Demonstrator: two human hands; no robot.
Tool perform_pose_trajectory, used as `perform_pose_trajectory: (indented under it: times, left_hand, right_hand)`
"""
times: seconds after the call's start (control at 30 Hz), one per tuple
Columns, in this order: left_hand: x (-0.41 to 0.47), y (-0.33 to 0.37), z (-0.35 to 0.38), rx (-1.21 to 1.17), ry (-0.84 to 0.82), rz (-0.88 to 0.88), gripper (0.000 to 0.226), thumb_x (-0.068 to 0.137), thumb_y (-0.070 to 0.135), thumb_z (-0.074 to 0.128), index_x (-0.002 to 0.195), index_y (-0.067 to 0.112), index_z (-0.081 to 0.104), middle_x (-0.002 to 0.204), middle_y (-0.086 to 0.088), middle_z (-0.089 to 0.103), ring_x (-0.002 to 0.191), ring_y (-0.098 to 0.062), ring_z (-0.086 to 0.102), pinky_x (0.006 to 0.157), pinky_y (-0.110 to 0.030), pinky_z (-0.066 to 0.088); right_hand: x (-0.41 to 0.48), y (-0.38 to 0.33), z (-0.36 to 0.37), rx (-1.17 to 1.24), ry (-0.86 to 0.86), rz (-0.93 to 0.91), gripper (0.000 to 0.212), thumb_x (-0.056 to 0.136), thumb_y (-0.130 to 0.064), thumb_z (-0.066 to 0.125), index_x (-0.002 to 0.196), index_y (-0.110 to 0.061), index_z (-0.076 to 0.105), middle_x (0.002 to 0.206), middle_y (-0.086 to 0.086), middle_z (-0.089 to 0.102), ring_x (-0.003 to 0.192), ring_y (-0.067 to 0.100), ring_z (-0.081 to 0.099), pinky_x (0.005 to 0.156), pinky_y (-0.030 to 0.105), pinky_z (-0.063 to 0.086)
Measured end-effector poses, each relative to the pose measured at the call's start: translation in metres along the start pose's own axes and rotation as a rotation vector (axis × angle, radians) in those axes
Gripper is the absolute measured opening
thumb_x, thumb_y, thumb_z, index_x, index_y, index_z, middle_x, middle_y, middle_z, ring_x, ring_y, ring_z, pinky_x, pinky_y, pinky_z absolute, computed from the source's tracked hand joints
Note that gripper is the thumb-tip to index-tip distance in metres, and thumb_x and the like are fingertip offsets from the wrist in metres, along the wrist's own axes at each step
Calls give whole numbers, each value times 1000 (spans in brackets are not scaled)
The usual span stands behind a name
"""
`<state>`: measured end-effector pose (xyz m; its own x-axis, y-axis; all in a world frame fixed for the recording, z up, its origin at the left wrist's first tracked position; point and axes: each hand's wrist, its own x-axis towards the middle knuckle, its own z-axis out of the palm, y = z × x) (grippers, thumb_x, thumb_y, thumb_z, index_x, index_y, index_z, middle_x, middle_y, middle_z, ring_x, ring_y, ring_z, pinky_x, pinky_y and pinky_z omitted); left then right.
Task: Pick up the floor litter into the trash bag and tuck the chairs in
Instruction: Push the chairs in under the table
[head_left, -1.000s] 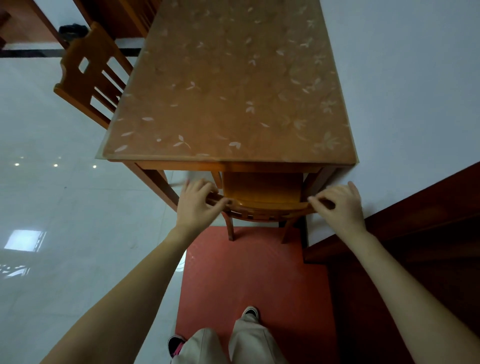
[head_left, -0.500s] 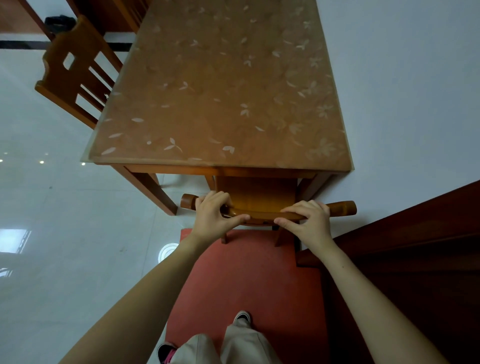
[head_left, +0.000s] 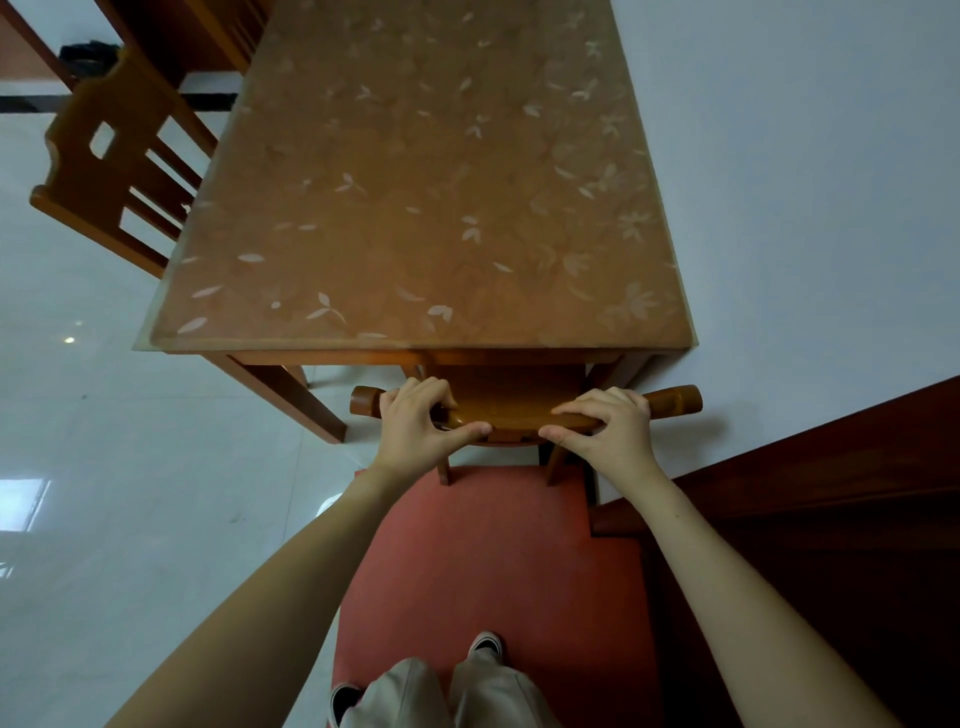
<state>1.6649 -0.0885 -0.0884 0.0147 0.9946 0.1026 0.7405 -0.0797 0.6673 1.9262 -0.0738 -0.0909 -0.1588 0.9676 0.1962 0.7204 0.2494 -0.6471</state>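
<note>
A wooden chair stands at the near end of a wooden table with a leaf-patterned cover. Its seat sits mostly under the table edge and its rear legs rest on a red mat. My left hand grips the left part of the chair's top rail. My right hand grips the right part of the same rail. A second wooden chair stands along the table's left side, its back close to the table edge. No litter or trash bag shows.
A white wall runs along the table's right side. Dark wooden furniture stands close at the right. Glossy white floor tiles spread to the left. My feet stand on the red mat. A dark object lies on the floor far back left.
Both hands moved inward along the chair's top rail and took a fuller grip. The rail's two ends now show, and the chair sits close under the table edge.
</note>
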Motion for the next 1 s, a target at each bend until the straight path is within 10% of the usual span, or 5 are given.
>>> perform_pose_trajectory:
  times: [1.0]
  left_hand:
    - [65,6,11,-15,-8,-24,57,63,75,63,66,21,44,68,10,51,75,-8,44,74,-29,19]
  right_hand:
    - [64,24,-10,61,-103,83,44,65,-75,63,87,-39,74,90,-18,68,97,4,53,101,27,20]
